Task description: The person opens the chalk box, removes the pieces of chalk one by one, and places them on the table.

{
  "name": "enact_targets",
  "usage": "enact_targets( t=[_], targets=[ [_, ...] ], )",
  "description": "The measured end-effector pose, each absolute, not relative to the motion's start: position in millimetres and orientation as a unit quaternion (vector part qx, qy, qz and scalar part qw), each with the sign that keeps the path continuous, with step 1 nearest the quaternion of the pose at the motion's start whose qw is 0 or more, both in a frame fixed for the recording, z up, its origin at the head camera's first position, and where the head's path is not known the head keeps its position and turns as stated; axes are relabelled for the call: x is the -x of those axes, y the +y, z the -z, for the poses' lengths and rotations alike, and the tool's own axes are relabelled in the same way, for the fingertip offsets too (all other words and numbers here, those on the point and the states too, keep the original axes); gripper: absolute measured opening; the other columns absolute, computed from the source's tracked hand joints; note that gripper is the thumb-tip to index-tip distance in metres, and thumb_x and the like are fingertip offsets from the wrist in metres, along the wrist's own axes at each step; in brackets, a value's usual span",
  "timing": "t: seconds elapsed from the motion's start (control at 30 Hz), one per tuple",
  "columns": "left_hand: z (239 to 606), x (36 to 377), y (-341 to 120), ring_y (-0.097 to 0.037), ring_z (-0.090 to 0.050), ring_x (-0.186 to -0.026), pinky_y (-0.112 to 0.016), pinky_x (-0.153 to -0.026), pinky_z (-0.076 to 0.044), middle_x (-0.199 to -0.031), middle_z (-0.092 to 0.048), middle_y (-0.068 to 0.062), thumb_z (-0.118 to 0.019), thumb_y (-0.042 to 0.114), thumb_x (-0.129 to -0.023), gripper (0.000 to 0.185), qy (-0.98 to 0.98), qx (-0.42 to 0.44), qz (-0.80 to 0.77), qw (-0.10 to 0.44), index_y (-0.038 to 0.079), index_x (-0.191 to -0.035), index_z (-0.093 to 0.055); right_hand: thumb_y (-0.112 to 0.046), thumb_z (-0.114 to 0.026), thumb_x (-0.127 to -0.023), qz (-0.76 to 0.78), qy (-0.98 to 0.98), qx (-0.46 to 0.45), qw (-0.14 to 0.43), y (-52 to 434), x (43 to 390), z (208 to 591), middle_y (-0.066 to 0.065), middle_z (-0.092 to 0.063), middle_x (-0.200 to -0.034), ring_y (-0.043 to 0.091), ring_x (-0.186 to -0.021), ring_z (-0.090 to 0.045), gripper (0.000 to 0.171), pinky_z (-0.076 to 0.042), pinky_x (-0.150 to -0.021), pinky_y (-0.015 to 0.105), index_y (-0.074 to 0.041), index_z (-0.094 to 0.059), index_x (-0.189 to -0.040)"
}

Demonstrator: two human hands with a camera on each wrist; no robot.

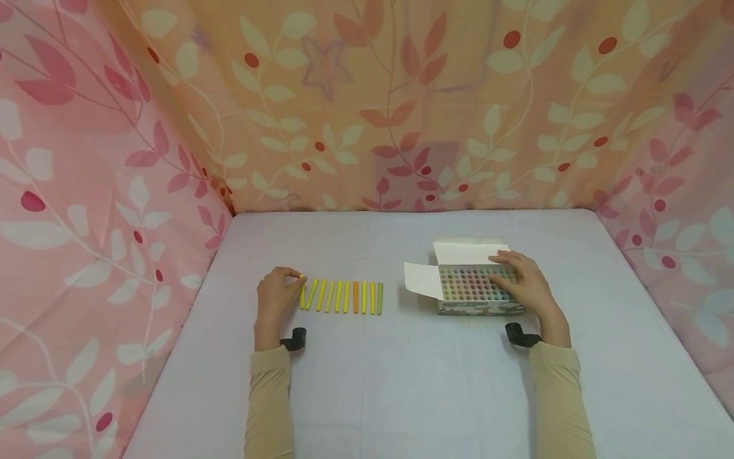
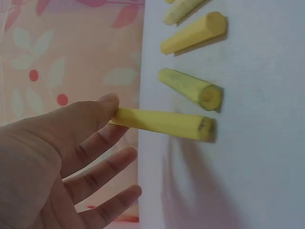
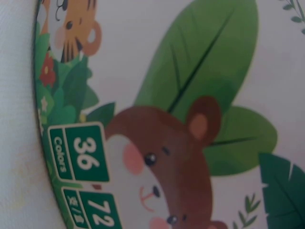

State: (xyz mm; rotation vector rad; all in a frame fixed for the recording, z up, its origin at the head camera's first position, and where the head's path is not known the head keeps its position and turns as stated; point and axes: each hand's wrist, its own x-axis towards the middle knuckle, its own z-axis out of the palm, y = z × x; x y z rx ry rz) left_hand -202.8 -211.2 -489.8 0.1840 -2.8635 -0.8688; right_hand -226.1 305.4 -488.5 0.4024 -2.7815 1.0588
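Observation:
My left hand [image 1: 279, 294] pinches the far end of a yellow chalk stick [image 2: 162, 124] between thumb and forefinger; its near end is at the white table surface. That stick is the leftmost of a row of chalk sticks, mostly yellow, with an orange chalk stick [image 1: 355, 297] and a greenish chalk stick [image 1: 380, 298] to the right. Over the right side of an open chalk box [image 1: 482, 308] rests my right hand [image 1: 530, 284], its fingers extended near the raised lid and its thumb above the packed chalks. The right wrist view shows only the box's printed side, with a bear.
The box's white side flap [image 1: 423, 280] sticks out leftward, and its lid [image 1: 464, 252] stands folded back. A white table [image 1: 401, 382] lies under everything. Floral curtains [image 1: 367, 108] enclose its back and both sides. Black wrist mounts [image 1: 518, 335] sit beside the sleeves.

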Motion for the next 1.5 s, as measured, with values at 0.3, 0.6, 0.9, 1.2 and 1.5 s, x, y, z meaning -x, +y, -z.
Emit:
enact_targets(
  t=[0.3,0.6,0.9,1.2,1.5],
  targets=[
    [503.5,206.0,-209.8,-0.04,-0.049,-0.115,-0.058,-0.099,-0.028,-0.119,-0.059,-0.016,-0.063,0.028,-0.087,0.028,-0.953,-0.076,0.284,0.068,0.005,-0.103,-0.069,-0.027,-0.069,-0.084,-0.359,-0.921,-0.134,0.067,304.1,227.0,487.9,0.021,-0.043,-0.136,0.046,-0.127,-0.03,0.042,-0.024,-0.099,0.065,-0.01,-0.059,-0.121],
    [508.8,207.6,-209.8,-0.038,-0.047,-0.116,-0.058,-0.099,-0.027,-0.12,-0.058,-0.013,-0.065,0.03,-0.086,0.028,-0.954,-0.079,0.279,0.07,0.007,-0.102,-0.07,-0.029,-0.068,-0.084,-0.362,-0.922,-0.128,0.056,303.7,227.1,486.5,0.02,-0.042,-0.138,0.045,-0.129,-0.028,0.043,-0.022,-0.1,0.065,-0.01,-0.058,-0.122],
    [505.5,205.5,-207.2,-0.039,-0.047,-0.117,-0.064,-0.104,-0.016,-0.12,-0.059,-0.013,-0.067,0.029,-0.085,0.029,-0.954,-0.085,0.281,0.067,0.007,-0.102,-0.071,-0.029,-0.068,-0.084,-0.358,-0.923,-0.129,0.061,303.8,226.5,486.7,0.02,-0.043,-0.137,0.046,-0.128,-0.029,0.042,-0.022,-0.099,0.065,-0.01,-0.059,-0.121],
    [508.4,206.5,-205.9,-0.037,-0.049,-0.112,-0.057,-0.098,-0.029,-0.117,-0.06,-0.013,-0.07,0.029,-0.082,0.026,-0.953,-0.088,0.277,0.086,0.01,-0.1,-0.072,-0.029,-0.067,-0.085,-0.361,-0.921,-0.132,0.064,304.5,225.8,488.9,0.02,-0.043,-0.137,0.046,-0.127,-0.031,0.042,-0.024,-0.098,0.065,-0.01,-0.059,-0.121],
    [510.2,206.8,-203.0,-0.038,-0.048,-0.112,-0.057,-0.098,-0.029,-0.117,-0.059,-0.014,-0.069,0.03,-0.083,0.027,-0.952,-0.096,0.279,0.086,0.009,-0.099,-0.071,-0.025,-0.066,-0.086,-0.347,-0.923,-0.145,0.081,303.9,224.9,487.2,0.02,-0.045,-0.135,0.046,-0.125,-0.032,0.038,-0.025,-0.098,0.065,-0.008,-0.059,-0.119]
  ],
)
